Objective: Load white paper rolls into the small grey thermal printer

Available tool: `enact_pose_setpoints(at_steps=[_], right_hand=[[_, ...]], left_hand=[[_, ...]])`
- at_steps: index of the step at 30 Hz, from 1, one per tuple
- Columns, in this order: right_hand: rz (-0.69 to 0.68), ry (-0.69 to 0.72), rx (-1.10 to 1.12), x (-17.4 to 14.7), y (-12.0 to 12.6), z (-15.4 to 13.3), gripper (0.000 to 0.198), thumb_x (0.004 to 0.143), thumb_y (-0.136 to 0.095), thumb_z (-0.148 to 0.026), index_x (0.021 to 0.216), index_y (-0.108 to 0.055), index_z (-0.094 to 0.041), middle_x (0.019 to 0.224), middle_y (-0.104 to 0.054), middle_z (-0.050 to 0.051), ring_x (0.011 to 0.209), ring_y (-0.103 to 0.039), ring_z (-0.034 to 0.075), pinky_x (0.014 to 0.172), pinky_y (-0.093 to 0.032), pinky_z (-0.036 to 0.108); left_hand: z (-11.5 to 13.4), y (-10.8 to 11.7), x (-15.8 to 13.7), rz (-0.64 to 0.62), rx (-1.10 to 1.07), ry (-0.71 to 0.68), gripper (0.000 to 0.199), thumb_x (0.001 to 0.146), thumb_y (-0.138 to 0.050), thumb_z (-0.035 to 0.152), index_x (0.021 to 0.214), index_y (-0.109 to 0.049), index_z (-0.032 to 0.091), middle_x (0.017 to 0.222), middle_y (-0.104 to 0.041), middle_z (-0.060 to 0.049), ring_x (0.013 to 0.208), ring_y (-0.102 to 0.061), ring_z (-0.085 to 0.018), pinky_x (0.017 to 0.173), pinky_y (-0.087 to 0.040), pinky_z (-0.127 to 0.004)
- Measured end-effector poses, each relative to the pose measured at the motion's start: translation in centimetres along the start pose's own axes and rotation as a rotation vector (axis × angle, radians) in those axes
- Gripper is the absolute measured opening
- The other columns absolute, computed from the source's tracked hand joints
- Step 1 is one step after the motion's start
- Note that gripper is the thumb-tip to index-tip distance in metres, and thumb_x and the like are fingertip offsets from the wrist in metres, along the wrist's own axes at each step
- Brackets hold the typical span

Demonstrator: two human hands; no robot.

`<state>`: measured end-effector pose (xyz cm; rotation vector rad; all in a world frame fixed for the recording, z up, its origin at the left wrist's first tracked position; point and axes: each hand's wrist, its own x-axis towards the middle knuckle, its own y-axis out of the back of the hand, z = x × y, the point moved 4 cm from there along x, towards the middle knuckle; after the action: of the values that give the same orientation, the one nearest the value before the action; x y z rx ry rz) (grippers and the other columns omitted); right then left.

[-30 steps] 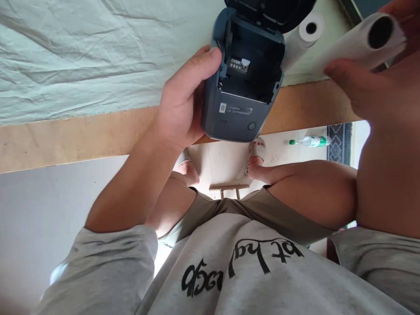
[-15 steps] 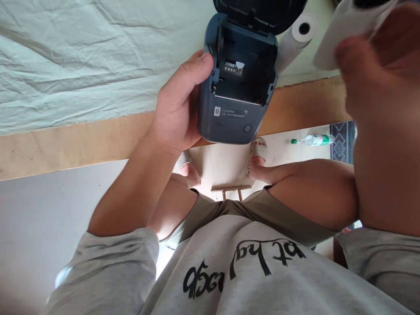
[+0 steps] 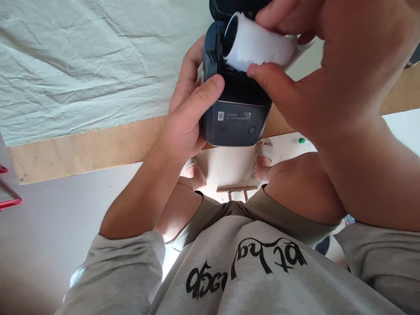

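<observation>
At the far left edge, one red-edged object (image 3: pixel 9 203) shows, cut off by the border; it was out of view half a second ago. Next comes one pale green cloth (image 3: pixel 98 65), wrinkled over one counter (image 3: pixel 82 151) with a bare wooden edge. Left of centre, the left hand (image 3: pixel 188 103) grips the side of one dark handheld device (image 3: pixel 234 124), thumb on the near face and fingers wrapped around it. Below it, two sandalled feet (image 3: pixel 262 168) rest on the floor, with one small wooden stool (image 3: pixel 238 189) between the legs. One lid (image 3: pixel 221 9) stands open at the device's top, and one power button (image 3: pixel 252 130) sits low on its face.

Over the open compartment, one white paper roll (image 3: pixel 259 46) lies tilted, its hollow end at the compartment's left side; whether it touches the inside cannot be told. Half a second ago it was well apart, at the upper right. Farther right, one green bottle cap (image 3: pixel 302 140) peeks out; the bottle itself is now mostly covered. Last, the right hand (image 3: pixel 341 74) pinches the roll between thumb below and fingers above, having moved leftward.
</observation>
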<state>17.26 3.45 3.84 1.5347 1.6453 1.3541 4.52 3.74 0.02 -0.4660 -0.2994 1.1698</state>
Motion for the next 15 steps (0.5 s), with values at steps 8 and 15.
enact_pose_setpoints(at_steps=[8, 15], right_hand=[[0.049, 0.194, -0.186, -1.1, 0.0, -0.8, 0.024, 0.069, -0.034, -0.042, 0.085, -0.047, -0.03, 0.094, -0.046, -0.012, 0.095, -0.043, -0.002, 0.084, -0.04, 0.02], [-0.058, 0.224, 0.002, -1.8, -0.5, -1.0, 0.029, 0.062, -0.045, -0.049, 0.085, -0.05, -0.031, 0.09, -0.049, -0.013, 0.089, -0.045, -0.003, 0.083, -0.04, 0.02]], left_hand=[[0.2, -0.1, -0.1, 0.013, -0.044, -0.033, 0.022, 0.078, -0.028, 0.016, 0.094, -0.043, 0.018, 0.09, -0.05, -0.006, 0.098, -0.048, -0.018, 0.071, -0.043, -0.025], [-0.2, 0.8, -0.1, -0.083, 0.096, -0.016, 0.036, 0.066, -0.05, 0.015, 0.101, -0.043, 0.021, 0.096, -0.05, -0.001, 0.077, -0.049, -0.011, 0.066, -0.041, -0.02]])
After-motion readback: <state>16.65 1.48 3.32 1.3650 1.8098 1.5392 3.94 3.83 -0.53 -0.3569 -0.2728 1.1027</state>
